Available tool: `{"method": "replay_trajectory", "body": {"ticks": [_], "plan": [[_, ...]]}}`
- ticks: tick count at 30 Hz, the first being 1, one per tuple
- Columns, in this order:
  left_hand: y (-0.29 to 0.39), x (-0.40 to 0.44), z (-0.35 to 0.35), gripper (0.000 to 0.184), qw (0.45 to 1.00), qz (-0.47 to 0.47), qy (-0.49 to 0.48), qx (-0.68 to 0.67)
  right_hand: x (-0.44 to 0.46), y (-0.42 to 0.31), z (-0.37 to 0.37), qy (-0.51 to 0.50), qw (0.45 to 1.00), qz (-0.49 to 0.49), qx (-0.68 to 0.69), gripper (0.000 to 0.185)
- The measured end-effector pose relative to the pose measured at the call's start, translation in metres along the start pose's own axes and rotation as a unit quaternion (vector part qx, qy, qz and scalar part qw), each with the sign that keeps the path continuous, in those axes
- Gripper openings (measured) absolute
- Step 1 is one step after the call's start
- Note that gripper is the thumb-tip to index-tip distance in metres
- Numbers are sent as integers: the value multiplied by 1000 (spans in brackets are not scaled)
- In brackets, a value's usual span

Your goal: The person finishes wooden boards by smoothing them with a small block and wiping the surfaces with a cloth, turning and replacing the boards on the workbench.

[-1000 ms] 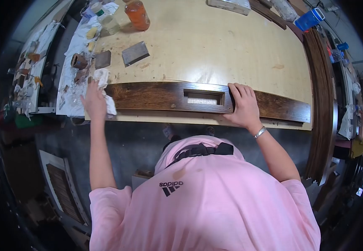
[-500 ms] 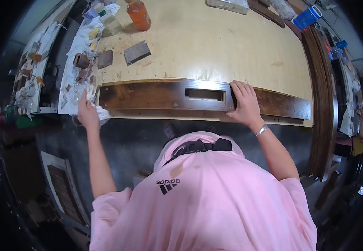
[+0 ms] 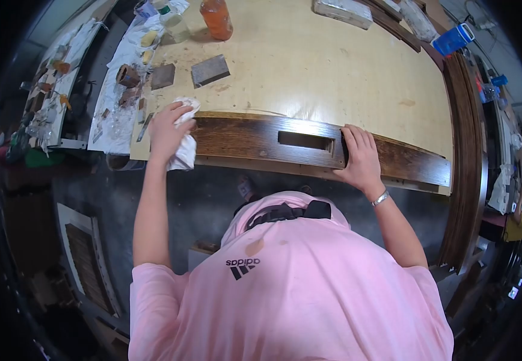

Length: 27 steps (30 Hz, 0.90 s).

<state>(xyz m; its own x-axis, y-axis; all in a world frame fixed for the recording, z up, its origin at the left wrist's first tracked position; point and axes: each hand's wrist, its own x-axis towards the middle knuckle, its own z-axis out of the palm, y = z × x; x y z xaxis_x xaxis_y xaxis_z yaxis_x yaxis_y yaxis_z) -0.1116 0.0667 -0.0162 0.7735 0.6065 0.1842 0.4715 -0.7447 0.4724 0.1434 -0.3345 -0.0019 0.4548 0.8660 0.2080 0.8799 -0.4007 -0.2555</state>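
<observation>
A dark brown wooden board (image 3: 243,137) with a rectangular cut-out lies along the near edge of the pale table (image 3: 309,66). At its left end my left hand (image 3: 168,131) has its fingers wrapped round a white cloth (image 3: 184,153), which hangs over the table's edge. My right hand (image 3: 362,157) grips the board just right of the cut-out, fingers over the top face and thumb at the near side. Two grey blocks, one (image 3: 210,71) larger and the other (image 3: 163,76) flatter, rest beyond my left hand.
A bottle of orange liquid (image 3: 216,21) and a clear bottle (image 3: 175,27) stand at the back left. A brown cup-like object (image 3: 127,76) lies on white sheeting. Long dark boards (image 3: 460,150) flank the table's right side. At far right is another person (image 3: 518,227).
My left hand, with the cloth, has moved right onto the board's left end. My right hand keeps its grip beside the cut-out. The whole view has shifted slightly.
</observation>
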Motion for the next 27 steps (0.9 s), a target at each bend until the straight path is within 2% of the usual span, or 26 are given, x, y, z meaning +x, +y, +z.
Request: {"method": "replay_trajectory", "body": {"ticks": [1,2,4,7,8,9,11,12,15,17,19,20,21,22,24,25,26,27], "plan": [[-25,2,-3,30,999,9,-2,-49,0,0,1,2,1000,-1,3,90],[-49,0,-7,28,998,3,49,-44,0,0,1,5,1000,-3,6,91],[-93,-7,-32,28,961,-237,49,-132,-1,-2,0,20,1000,5,12,91],[-98,-25,-50,30,952,-239,168,-96,-3,-5,-3,23,999,19,12,88],[-93,-28,-44,37,949,-238,158,-131,-4,-6,-3,19,1000,22,9,86],[-78,-27,-33,45,964,-190,164,-83,-5,-7,-3,21,999,24,10,86],[-50,-27,-14,46,976,-177,124,-12,-5,-7,-4,23,999,22,6,87],[-66,-24,-8,46,963,-215,122,-108,-6,-7,-4,21,1000,21,3,87],[-88,-13,-14,46,909,-300,83,-278,-5,-6,-4,21,1000,16,-4,87],[-87,-13,-18,52,937,-280,77,-195,-6,-7,-3,25,1000,12,-3,87],[-43,-12,-25,55,965,-235,86,-82,-3,-7,-2,24,1000,2,9,85],[-67,-13,-15,61,964,-234,81,-96,-3,-5,-4,26,1000,7,9,84],[-70,-14,-12,60,964,-230,119,-67,-4,-5,-4,34,999,8,19,81],[-123,-12,7,55,954,-248,148,-76,-5,-4,-4,46,999,5,22,81],[-103,-7,-6,35,956,-239,111,-126,-5,-5,-3,57,998,0,35,77],[-111,-6,-2,30,948,-253,112,-155,-5,-5,-4,51,998,7,34,73],[-115,-9,0,27,953,-222,126,-160,-7,-3,-7,28,998,7,53,72],[-114,-13,2,26,928,-194,162,-275,-7,0,-8,6,997,4,74,71]]}}
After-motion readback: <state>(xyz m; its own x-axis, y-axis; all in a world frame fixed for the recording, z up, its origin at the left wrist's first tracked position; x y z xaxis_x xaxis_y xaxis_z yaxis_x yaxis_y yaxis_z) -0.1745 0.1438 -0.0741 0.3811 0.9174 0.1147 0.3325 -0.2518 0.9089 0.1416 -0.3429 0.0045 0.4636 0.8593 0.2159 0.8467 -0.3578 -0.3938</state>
